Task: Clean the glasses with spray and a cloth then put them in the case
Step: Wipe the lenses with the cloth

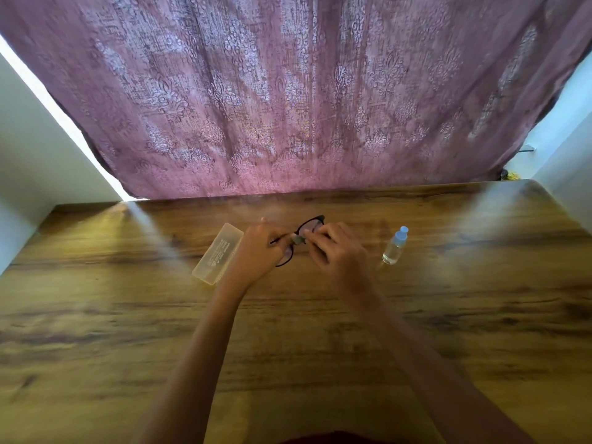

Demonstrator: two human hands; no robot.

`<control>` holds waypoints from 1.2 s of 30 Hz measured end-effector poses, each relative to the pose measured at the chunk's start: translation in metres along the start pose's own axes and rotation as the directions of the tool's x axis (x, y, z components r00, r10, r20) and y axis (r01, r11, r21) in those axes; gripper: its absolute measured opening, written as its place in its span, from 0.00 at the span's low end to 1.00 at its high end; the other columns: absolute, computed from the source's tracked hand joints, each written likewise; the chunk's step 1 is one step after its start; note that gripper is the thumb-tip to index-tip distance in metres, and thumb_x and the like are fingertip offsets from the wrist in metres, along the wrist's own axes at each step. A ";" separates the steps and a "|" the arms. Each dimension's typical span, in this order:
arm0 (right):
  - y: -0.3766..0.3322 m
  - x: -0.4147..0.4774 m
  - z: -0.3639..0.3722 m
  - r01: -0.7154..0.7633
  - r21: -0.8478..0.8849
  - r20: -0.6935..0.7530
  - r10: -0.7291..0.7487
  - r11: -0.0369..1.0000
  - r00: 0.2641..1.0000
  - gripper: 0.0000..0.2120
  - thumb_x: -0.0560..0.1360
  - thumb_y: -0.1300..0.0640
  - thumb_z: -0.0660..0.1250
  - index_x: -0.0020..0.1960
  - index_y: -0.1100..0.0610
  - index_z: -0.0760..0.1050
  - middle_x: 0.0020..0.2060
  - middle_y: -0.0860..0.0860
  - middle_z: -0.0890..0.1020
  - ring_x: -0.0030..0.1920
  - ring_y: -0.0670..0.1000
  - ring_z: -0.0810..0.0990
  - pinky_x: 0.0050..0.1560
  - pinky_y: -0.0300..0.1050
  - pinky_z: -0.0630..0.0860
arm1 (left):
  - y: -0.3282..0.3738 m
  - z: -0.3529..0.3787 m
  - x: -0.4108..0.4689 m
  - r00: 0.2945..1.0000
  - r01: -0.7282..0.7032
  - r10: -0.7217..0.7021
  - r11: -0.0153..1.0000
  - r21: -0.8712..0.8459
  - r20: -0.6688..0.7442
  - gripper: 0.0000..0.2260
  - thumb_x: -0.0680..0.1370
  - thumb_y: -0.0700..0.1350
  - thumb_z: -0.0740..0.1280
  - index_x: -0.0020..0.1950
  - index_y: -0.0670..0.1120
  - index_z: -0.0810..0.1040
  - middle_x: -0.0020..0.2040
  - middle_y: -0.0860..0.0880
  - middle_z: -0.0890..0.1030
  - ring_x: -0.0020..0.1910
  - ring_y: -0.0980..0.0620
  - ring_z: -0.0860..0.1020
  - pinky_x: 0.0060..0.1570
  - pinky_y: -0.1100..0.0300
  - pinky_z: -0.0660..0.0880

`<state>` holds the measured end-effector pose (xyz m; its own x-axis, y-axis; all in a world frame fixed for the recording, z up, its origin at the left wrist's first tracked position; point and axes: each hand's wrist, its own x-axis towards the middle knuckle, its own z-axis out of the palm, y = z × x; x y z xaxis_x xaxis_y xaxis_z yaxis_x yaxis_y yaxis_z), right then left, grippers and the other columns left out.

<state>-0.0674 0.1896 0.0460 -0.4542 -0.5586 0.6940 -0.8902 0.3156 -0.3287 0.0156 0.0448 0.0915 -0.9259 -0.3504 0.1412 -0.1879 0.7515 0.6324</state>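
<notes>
While both hands met above the middle of the wooden table [448, 315], the left hand [259, 251] had its fingers curled tight on the black-framed glasses [311, 225], gripping them near the bridge, with 1 thin temple arm poking out to the left past its knuckles. The right hand [336, 248] came in from the other side with its fingers also curled, thumb and fingertips pinching a small grey cloth [299, 240] against the frame; the pinch was narrow, and motion blur hid exactly how the cloth was folded. Neither hand was spread: both grips were closed down on something. The glasses were tilted, 1 lens rising clear beyond the fingertips toward the curtain and the other showing only as a dark rim below and between the 2 hands, so the frame sat directly in the gap where the hands met. A translucent case [217, 253] lay closed on the table just beside the left wrist, on its outer side, set at a slant and not touched by the hand. A small clear spray bottle [395, 246] with a pale blue cap stood upright to the right of the right hand, near it but apart. Behind the table's far edge hung a patterned mauve curtain [288, 91].
</notes>
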 end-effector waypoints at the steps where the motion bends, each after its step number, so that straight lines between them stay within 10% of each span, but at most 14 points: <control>1: 0.000 0.003 0.000 -0.014 0.009 -0.005 0.014 1.000 1.000 0.08 0.74 0.60 0.69 0.51 0.61 0.82 0.41 0.52 0.81 0.43 0.50 0.78 0.38 0.42 0.78 | -0.001 0.002 0.000 1.000 -0.005 0.005 1.000 -0.006 0.019 0.09 0.79 0.39 0.63 0.46 0.40 0.83 0.40 0.42 0.84 0.42 0.45 0.80 0.72 0.63 0.50; 9: 0.012 0.004 -0.002 -0.069 -0.013 -0.025 0.069 0.998 0.997 0.07 0.73 0.61 0.71 0.51 0.61 0.82 0.40 0.52 0.80 0.41 0.51 0.77 0.37 0.44 0.77 | 0.002 -0.006 -0.001 0.994 0.024 -0.029 0.999 -0.047 -0.103 0.09 0.79 0.42 0.65 0.47 0.42 0.85 0.44 0.48 0.86 0.47 0.57 0.78 0.70 0.66 0.52; 15: -0.005 0.006 0.005 0.011 0.007 -0.011 -0.011 1.000 1.000 0.06 0.75 0.60 0.69 0.49 0.61 0.82 0.41 0.51 0.81 0.40 0.51 0.78 0.34 0.45 0.77 | 0.001 0.000 0.001 1.000 -0.025 0.025 1.000 -0.016 0.016 0.10 0.78 0.35 0.62 0.48 0.41 0.84 0.44 0.44 0.85 0.46 0.49 0.81 0.75 0.56 0.49; 36: -0.004 -0.002 0.010 0.038 0.011 -0.005 -0.038 0.999 0.999 0.08 0.74 0.59 0.71 0.51 0.61 0.82 0.41 0.51 0.80 0.42 0.47 0.76 0.38 0.37 0.75 | 0.003 -0.010 -0.004 0.998 0.044 -0.046 0.998 -0.042 -0.047 0.10 0.80 0.41 0.63 0.45 0.39 0.84 0.40 0.44 0.85 0.42 0.49 0.80 0.70 0.70 0.52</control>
<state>-0.0639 0.1818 0.0397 -0.4198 -0.5663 0.7093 -0.9072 0.2859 -0.3086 0.0222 0.0427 0.1001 -0.9000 -0.4101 0.1477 -0.2143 0.7114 0.6693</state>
